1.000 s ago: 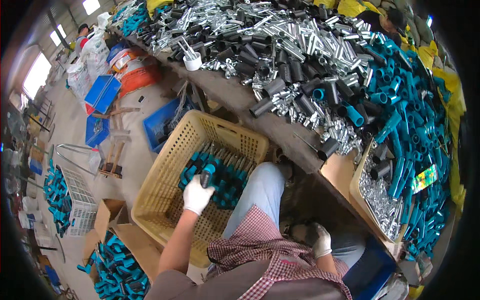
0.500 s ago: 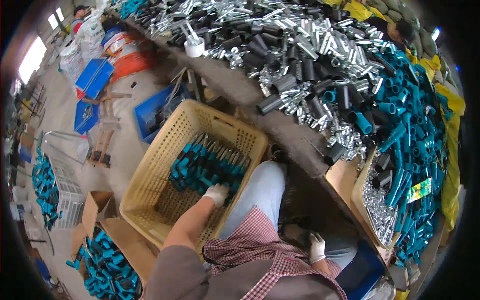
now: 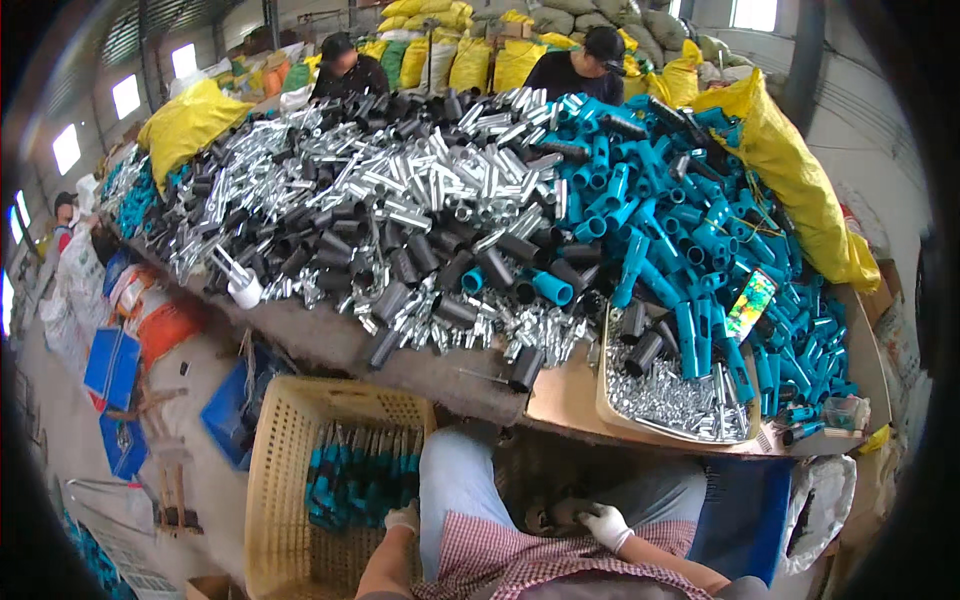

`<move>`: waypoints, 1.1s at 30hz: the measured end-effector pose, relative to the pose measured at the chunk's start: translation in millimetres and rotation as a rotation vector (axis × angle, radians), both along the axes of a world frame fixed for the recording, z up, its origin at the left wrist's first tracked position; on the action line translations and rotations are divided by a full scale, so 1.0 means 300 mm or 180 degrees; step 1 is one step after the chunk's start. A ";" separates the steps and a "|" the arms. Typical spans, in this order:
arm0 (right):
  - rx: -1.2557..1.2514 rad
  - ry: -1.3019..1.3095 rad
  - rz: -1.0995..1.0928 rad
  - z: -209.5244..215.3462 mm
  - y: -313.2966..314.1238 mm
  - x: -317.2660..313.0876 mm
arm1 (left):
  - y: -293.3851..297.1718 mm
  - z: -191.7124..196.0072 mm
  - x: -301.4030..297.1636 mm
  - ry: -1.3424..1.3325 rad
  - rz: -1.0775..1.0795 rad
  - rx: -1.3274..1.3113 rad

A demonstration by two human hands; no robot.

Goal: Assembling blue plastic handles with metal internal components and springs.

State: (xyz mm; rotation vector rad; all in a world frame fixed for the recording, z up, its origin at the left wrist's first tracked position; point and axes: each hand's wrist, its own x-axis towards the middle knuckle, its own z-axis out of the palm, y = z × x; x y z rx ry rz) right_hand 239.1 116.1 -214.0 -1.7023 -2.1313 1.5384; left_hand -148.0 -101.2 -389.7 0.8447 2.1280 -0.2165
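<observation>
My left hand (image 3: pixel 403 518), in a white glove, is at the right side of a yellow perforated plastic crate (image 3: pixel 264 480), beside my knee. It is next to a row of teal-and-black handle-like pieces (image 3: pixel 345 480) with metal rods pointing away from me. The hand is too small to show whether its fingers grip anything. My right hand (image 3: pixel 606 525), also gloved in white, rests on my lap by my right thigh, fingers extended, with no held object visible. A checked apron (image 3: pixel 490 550) covers my lap.
Before me a table holds heaped silver and black tubes (image 3: pixel 400 200), teal tubes (image 3: pixel 640 260) and a tray of small metal parts (image 3: pixel 690 405). Two people (image 3: pixel 345 75) work across it. A blue bin (image 3: pixel 740 510) stands at my right, blue crates (image 3: pixel 112 370) at far left.
My view has lifted toward the table, bringing the people opposite into sight. The left hand has shifted from over the pieces toward the crate's right side; the right hand stays on my lap.
</observation>
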 end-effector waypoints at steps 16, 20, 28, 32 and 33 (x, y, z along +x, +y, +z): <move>0.2917 0.1623 0.3034 1.158 0.502 -0.722 | -0.047 -0.067 -0.062 0.0119 -0.0487 0.0002; 0.4719 -0.0044 0.2869 1.155 0.843 -0.979 | 0.086 0.192 -0.039 0.0634 -0.1436 -0.0161; 0.4757 -0.1612 0.3217 1.123 0.883 -1.220 | 0.019 0.063 0.015 0.0845 -0.0384 0.0092; 0.5020 -0.1628 0.3253 1.116 0.848 -1.263 | 0.013 0.087 -0.086 0.0698 -0.0344 0.0336; 0.5016 -0.1599 0.3192 1.123 0.840 -1.250 | 0.043 0.119 -0.127 0.0569 -0.0118 0.0512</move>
